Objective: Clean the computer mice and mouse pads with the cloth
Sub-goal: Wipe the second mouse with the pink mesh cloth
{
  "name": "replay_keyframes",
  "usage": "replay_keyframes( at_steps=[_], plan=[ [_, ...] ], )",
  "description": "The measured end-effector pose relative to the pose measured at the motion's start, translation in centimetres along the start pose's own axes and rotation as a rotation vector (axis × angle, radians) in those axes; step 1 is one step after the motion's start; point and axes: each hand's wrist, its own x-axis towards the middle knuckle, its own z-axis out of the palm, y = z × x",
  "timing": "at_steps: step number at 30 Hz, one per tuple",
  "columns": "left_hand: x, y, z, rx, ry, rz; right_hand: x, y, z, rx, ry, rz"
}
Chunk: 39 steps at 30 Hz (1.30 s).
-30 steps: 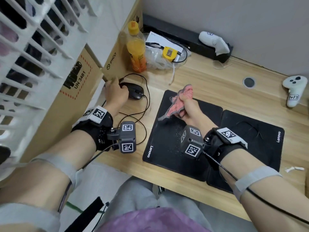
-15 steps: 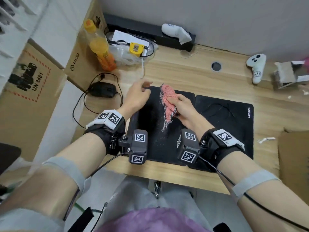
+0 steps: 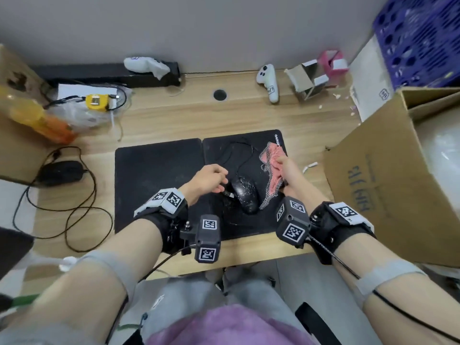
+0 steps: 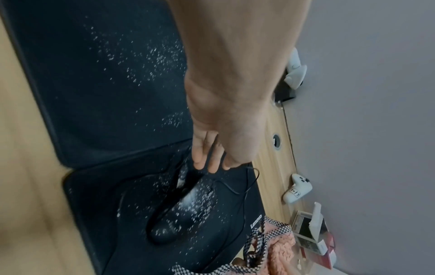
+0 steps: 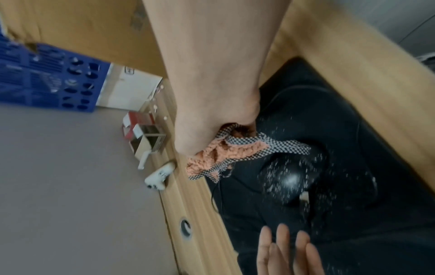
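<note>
The right hand (image 3: 286, 168) clenches a pink cloth with checked mesh edging (image 3: 272, 168), over the right of two black rectangular mouse pads (image 3: 263, 220). One speckled black wired mouse (image 3: 245, 195) lies there; a second black mouse (image 3: 59, 170) sits far left. The left hand (image 3: 207, 179), fingers relaxed and empty, hovers just left of the speckled mouse.

The left hand (image 3: 207, 179) is hovering just left of the dusty mouse (image 3: 245, 192), fingers seemingly relaxed; the right hand (image 3: 290, 170) is gripping the cloth (image 3: 272, 158) just right of it.
</note>
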Motion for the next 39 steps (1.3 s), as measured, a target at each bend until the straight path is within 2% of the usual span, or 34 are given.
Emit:
replay_keyframes(
  at_steps=[5,12,17,22,27,29,32,34,39],
  plan=[
    [-0.1,-0.8,2.2,-0.069,0.078,-0.074,-0.3,1.6,-1.2,0.049,-0.002,0.019],
    [-1.3,-0.3,4.2,-0.211,0.039,-0.158,-0.6,3.3,0.2,0.052,-0.136,0.090],
    [-1.3,0.0,4.6,-0.234,0.068,-0.146,-1.2,2.6,0.9,-0.005,-0.149,0.063],
    [-1.4,0.5,3.8,-0.445,0.068,-0.150,-0.9,0.5,1.0,-0.038,-0.169,0.005],
    [-0.8,2.0,3.6,-0.478,0.069,-0.097,-1.0,0.2,1.9,-0.003,-0.131,0.016],
    [0.2,1.4,3.7,-0.456,0.113,-0.084,-1.0,0.3,2.2,0.013,-0.122,0.012],
    [1.0,0.3,3.4,-0.473,0.302,-0.081,-1.6,-0.4,2.4,0.028,-0.162,-0.010],
    [0.0,0.7,3.2,-0.536,0.364,-0.079,-1.7,-0.8,2.4,0.026,-0.203,-0.031],
    [-0.3,2.0,3.3,-0.813,0.258,-0.096,-2.1,-1.6,2.6,-0.002,-0.293,-0.091]
  ],
)
